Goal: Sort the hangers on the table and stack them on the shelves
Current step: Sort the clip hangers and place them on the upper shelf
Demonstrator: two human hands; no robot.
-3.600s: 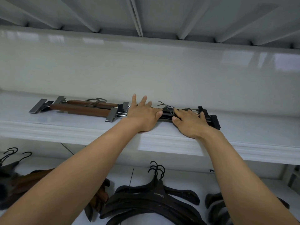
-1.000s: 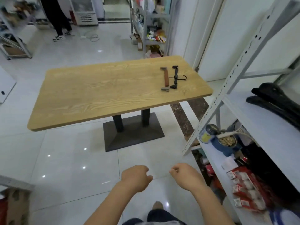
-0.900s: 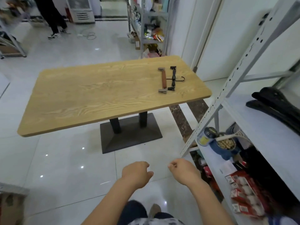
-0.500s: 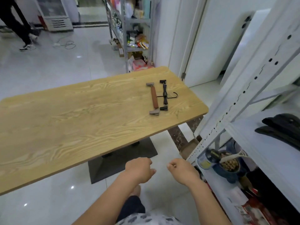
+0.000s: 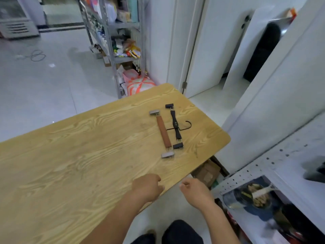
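The left hand [image 5: 146,187] is hovering over the wooden table's [image 5: 70,155] near edge, fingers loosely curled, gripping nothing; the right hand [image 5: 196,192] is hovering just off that edge, likewise curled and empty. A brown clip hanger [image 5: 164,134] and a black clip hanger [image 5: 176,128] are lying side by side near the table's right end

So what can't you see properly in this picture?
All in the head view:
- Dark thing at the right edge: cut off by the picture's border and blurred.
- Food in the bowl below it: too blurred to name.
- Left hand and right hand: palms face away, hidden behind the hands' backs.
- Brown hanger: its hook is too small to tell apart from the black hanger beside it.
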